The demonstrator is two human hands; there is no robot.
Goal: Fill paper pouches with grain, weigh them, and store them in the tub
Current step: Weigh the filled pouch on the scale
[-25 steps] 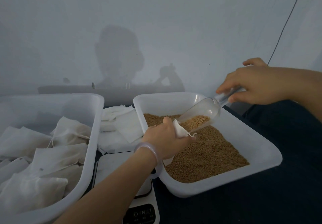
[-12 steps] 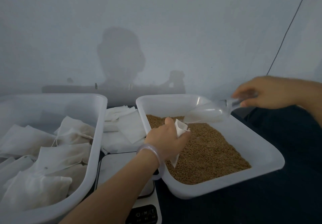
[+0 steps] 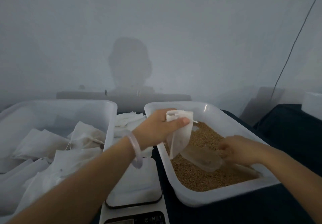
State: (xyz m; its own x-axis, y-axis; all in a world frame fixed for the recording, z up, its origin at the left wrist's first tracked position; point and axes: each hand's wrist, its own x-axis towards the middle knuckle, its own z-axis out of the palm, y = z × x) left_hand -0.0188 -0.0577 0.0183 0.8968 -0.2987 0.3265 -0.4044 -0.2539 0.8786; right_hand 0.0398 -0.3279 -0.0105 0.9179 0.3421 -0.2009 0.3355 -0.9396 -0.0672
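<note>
Over white plastic tray [image 3: 226, 197] of brown grain [image 3: 205, 178], right of centre: left hand [image 3: 156, 128], pale bangle [image 3: 136, 151] at wrist, pinches white paper pouch [image 3: 182, 136] by its mouth; pouch hangs limp, lower end just above grain. Blurred right hand [image 3: 241, 150] has fingers curled round handle of clear plastic scoop [image 3: 200, 158], which lies low in grain. Between tray and translucent white tub [image 3: 111, 119] at left sits white digital scale [image 3: 135, 185]. Tub holds filled pouches [image 3: 52, 145]. Stack of flat empty pouches [image 3: 129, 121] behind scale.
</note>
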